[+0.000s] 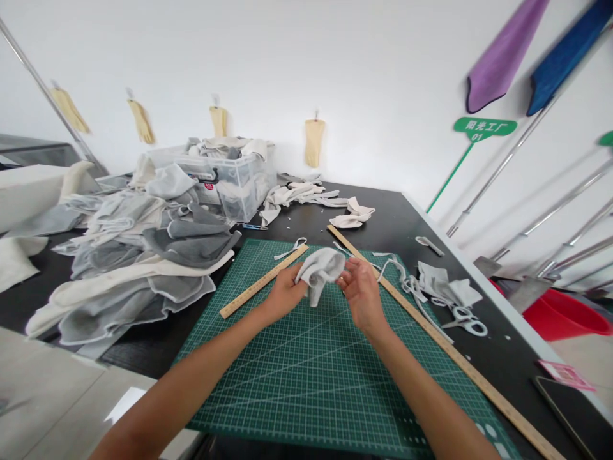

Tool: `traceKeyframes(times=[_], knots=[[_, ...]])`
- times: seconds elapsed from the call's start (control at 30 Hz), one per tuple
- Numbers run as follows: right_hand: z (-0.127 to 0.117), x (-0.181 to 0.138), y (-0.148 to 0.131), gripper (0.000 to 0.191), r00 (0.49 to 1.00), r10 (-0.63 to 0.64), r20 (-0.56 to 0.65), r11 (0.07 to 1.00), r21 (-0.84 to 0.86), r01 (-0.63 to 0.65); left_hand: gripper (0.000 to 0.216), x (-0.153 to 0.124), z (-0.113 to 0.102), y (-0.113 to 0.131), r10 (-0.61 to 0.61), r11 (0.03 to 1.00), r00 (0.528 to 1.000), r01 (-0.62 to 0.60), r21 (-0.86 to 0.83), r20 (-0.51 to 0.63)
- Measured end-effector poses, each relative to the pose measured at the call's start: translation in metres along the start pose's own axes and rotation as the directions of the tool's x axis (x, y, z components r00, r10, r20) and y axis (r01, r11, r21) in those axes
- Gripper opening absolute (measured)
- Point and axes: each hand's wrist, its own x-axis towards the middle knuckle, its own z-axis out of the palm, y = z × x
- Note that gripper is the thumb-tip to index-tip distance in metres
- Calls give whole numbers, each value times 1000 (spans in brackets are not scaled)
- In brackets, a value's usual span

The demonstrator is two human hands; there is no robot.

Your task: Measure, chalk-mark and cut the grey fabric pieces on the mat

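Both my hands hold a small light grey piece of cloth [320,271] above the green cutting mat [316,377]. My left hand [285,291] grips its left side with fingers curled under it. My right hand [360,291] pinches its right edge between thumb and fingers. A short wooden ruler [262,282] lies on the mat just left of my left hand. A long wooden ruler [440,345] runs diagonally along the mat's right side, past my right hand.
A big pile of grey and cream cloth pieces [138,255] covers the table's left. A clear plastic bin [230,179] with fabric stands behind it. Scissors [467,321] and cloth scraps [445,287] lie right of the long ruler. A red basin [565,313] sits off the table's right edge.
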Motion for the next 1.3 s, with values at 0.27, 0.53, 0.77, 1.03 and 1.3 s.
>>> traceKeyframes(times=[0.27, 0.53, 0.77, 1.03, 1.3], knots=[[1, -3, 22, 40, 989, 103, 104, 964, -255, -74, 59, -6, 18, -7, -251, 811, 898, 399, -428, 362], [-2, 3, 21, 35, 965, 263, -17, 965, 1, -263, 62, 8, 10, -12, -334, 631, 916, 393, -669, 224], [-5, -2, 33, 59, 975, 223, -19, 907, -363, -215, 71, 2, 15, -29, -290, 866, 934, 348, -359, 208], [-19, -1, 26, 40, 987, 81, 139, 436, -896, 90, 42, 4, -9, -32, -51, 806, 996, 88, 586, -79], [-4, -13, 20, 18, 847, 34, 530, 97, -846, 525, 23, 1, -11, -8, 193, 638, 814, -528, 561, 548]])
